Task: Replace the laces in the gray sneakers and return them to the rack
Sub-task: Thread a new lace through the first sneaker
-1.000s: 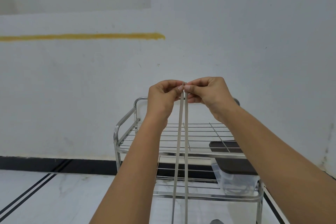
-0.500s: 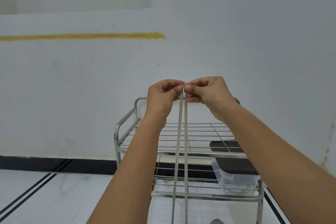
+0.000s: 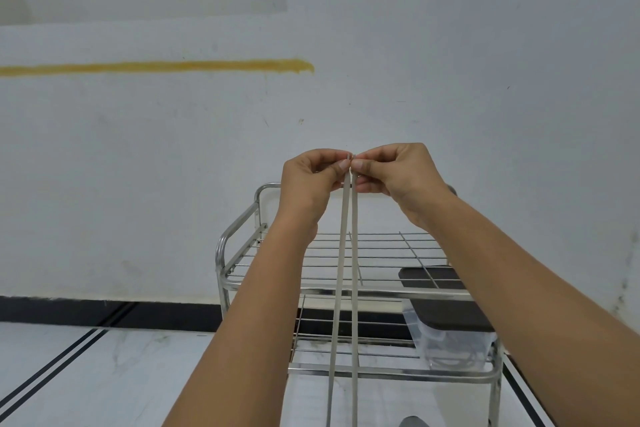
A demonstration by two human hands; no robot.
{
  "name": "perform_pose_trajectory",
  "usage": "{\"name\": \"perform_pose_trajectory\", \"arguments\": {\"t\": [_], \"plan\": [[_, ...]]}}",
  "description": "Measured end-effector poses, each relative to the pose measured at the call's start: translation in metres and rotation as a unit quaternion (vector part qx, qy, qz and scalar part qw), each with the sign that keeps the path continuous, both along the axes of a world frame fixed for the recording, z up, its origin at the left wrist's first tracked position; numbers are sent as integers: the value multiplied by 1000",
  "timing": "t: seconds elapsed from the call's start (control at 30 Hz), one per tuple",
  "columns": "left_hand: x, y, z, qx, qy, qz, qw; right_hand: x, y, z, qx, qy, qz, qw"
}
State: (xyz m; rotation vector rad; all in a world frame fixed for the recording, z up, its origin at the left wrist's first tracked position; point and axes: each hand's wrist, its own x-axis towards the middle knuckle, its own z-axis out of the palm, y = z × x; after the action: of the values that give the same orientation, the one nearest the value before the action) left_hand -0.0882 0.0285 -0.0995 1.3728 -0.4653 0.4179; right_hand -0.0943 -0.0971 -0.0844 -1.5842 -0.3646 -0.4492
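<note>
A flat pale grey lace [image 3: 342, 253] hangs as two strands from my raised hands down past the bottom edge of the view. My left hand [image 3: 310, 180] pinches the top of the left strand between thumb and forefinger. My right hand [image 3: 398, 173] pinches the top of the right strand, and the two ends meet between my fingertips. Behind them stands the steel wire rack [image 3: 242, 246] against the wall. A sliver of a grey sneaker [image 3: 414, 421] shows at the bottom edge.
A clear plastic box with a dark lid [image 3: 450, 315] sits on the rack's lower shelf at the right. The white wall with a yellow stripe [image 3: 156, 66] is close behind. Tiled floor with black lines [image 3: 52, 367] lies to the left.
</note>
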Motion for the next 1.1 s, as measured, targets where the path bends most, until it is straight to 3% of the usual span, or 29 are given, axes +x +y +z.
{"name": "perform_pose_trajectory", "arguments": {"t": [0.87, 1.1], "plan": [[12, 0, 1, 8, -3, -7, 1000, 10, -3, 0, -7, -8, 1, 1000], [11, 2, -18, 44, 7, 9, 999, 7, -3, -21, -87, -18, -47, 995]]}}
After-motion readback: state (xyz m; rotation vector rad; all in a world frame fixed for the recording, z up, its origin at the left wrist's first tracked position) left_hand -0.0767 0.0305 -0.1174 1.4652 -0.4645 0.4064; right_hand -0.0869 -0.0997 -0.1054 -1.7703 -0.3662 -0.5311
